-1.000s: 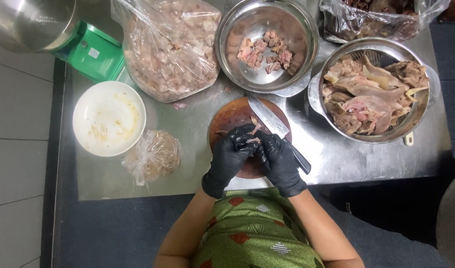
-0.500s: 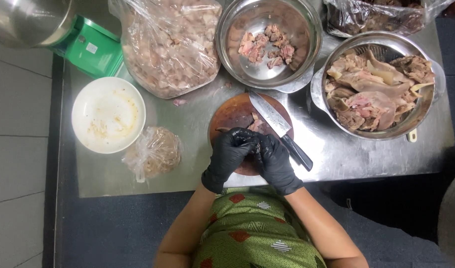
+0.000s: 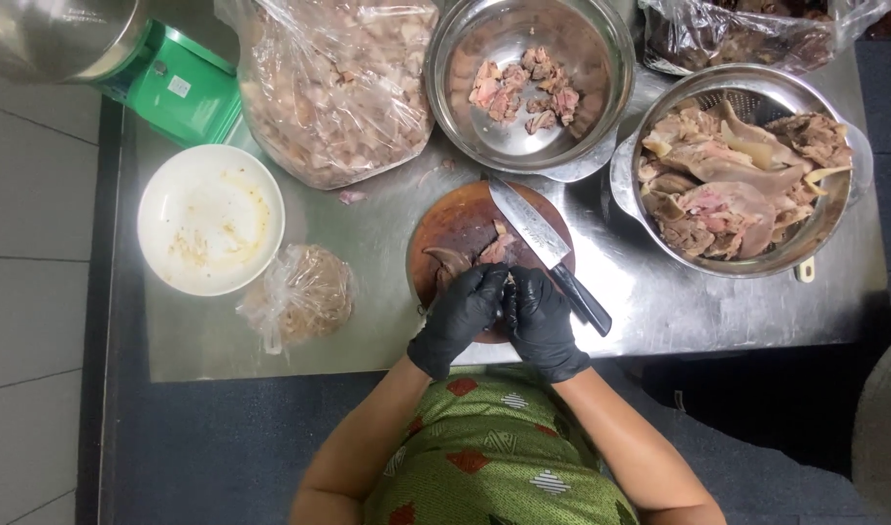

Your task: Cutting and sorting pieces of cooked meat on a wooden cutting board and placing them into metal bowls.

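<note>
**Two gloved hands on a meat scrap at the cutting board**

Left hand (image 3: 462, 311) in black glove, fingers curled and pinching a small piece of meat (image 3: 506, 292) at the 6 o'clock edge of the round wooden cutting board (image 3: 445, 233). Right hand (image 3: 540, 316), also black-gloved, pressed against the left, fingertips closed on the same piece. The piece is mostly hidden between the gloves.

More meat scraps (image 3: 479, 253) lie on the board just at 12 o'clock from the hands. Knife (image 3: 547, 253) rests across the board's 3 o'clock side, blade on the wood, black handle pointing toward 4 o'clock over the steel desk (image 3: 367, 321).

At 12 o'clock from the board: steel bowl (image 3: 601, 58) with a few cut chunks. At 2 o'clock: steel colander (image 3: 834, 224) full of larger raw pieces. At 11 o'clock: clear plastic bag (image 3: 338, 87) packed with meat. At 9 o'clock: small knotted bag (image 3: 299, 292), and beyond it a white bowl (image 3: 212, 219) with smears. Green scale (image 3: 178, 87) at the far 10 o'clock corner.
</note>
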